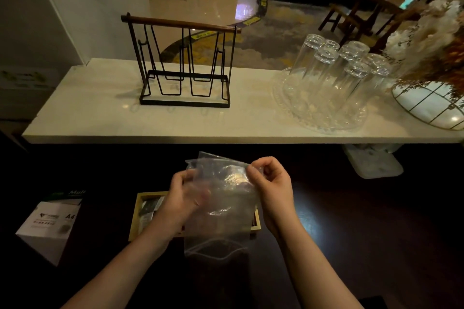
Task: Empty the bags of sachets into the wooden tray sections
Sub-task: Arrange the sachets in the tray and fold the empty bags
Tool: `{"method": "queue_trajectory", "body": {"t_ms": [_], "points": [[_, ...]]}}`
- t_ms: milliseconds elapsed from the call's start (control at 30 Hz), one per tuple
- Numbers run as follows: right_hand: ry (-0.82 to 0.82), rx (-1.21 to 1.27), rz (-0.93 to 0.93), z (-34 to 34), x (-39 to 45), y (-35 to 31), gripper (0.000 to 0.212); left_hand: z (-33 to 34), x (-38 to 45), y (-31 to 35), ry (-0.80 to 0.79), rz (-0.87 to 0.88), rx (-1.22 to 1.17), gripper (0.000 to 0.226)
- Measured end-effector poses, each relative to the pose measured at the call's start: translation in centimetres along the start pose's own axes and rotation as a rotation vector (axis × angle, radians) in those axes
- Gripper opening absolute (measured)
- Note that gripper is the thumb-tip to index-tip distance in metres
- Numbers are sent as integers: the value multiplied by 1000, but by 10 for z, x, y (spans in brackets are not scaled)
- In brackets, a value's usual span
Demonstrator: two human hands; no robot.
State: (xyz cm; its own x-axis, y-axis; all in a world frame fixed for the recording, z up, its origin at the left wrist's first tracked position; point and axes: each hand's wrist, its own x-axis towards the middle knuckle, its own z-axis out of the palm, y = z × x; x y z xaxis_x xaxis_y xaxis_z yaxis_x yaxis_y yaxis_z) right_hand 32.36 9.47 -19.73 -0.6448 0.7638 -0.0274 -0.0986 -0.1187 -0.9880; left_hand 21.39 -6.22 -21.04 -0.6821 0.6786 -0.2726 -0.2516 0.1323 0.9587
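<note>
The wooden tray [133, 218] sits on the dark lower surface, and everything here is placed from it. Above and beyond it runs the pale counter [100, 118], carrying a wire rack [184, 68] and a group of upturned glasses [334, 70] on a clear dish; to the tray's left stands a white paper box [50, 223]. Directly over the tray hangs the clear plastic bag [221, 203], upside down, its zip mouth drooping past the tray's near edge. The left hand [182, 198] is closed on the bag's upper left side above the tray's left section, and the right hand [272, 183] pinches the upper right corner between thumb and forefinger above the tray's right end. So the bag hangs below and between the two grips, held by its closed bottom. It looks empty or nearly so, though glare makes this hard to judge. The main risk, as I judge it, comes from the mouth hanging nearer than the tray's front rim: any sachet left inside would drop onto the dark surface in front of the tray instead of into a section. A shake could also swing the film and scatter the sachets [148, 208] already lying in the left section, or mix the sections.
</note>
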Motion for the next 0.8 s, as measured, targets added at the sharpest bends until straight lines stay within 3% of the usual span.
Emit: {"method": "queue_trajectory", "body": {"t_ms": [67, 133, 233, 300, 433, 633, 800], "points": [[56, 64, 11, 1, 3, 0, 17, 3, -11, -7, -131, -21, 217, 61], [34, 170, 84, 2, 4, -1, 32, 5, -19, -10, -89, -8, 230, 28], [-108, 210, 281, 0, 7, -1, 76, 7, -16, -9, -10, -2, 63, 13], [-223, 213, 421, -4, 6, 4, 81, 4, -14, -4, 76, 49, 61, 9], [-498, 50, 538, -6, -7, 14, 52, -1, -13, 4, 70, 118, 62, 17], [-391, -90, 347, -2, -5, 20, 25, -18, -15, 2, -128, -16, 119, 40], [-439, -52, 270, -2, -3, 12, 19, -23, -15, 12, -76, -21, -53, 27]]}}
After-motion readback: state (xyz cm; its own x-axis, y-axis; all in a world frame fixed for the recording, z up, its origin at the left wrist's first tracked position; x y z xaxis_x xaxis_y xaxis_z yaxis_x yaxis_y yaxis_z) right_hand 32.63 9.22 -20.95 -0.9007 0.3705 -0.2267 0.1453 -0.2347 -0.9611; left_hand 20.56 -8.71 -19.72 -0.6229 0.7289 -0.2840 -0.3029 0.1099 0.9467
